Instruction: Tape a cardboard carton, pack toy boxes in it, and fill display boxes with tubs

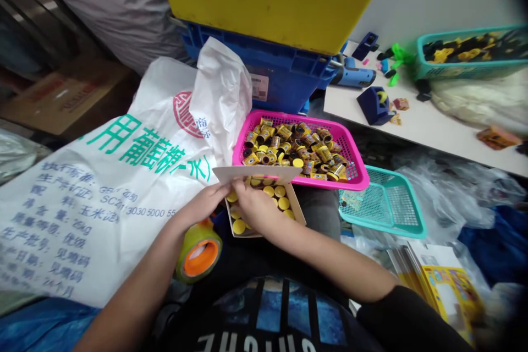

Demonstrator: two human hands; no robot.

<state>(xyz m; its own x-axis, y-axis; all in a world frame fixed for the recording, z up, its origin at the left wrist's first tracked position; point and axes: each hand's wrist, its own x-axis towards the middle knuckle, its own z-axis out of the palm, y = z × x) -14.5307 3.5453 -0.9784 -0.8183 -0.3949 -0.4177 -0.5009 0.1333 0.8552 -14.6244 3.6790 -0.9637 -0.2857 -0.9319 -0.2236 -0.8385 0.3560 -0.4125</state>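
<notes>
A small open box holds several round yellow-capped containers, and its pale flap stands up at the far side. My left hand touches the left end of the flap; its fingertips are hidden behind my other hand and the box. Over the box's left part reaches my right hand, with its fingers bent down at the box's inner far-left corner; what they touch is hidden. Just beyond the box, a pink basket is full of small yellow and brown containers.
Left lies a white printed sack; a tape roll is beside my left forearm. Blue and yellow crates rise ahead. A teal basket, folded cartons and a white table with toy parts are right.
</notes>
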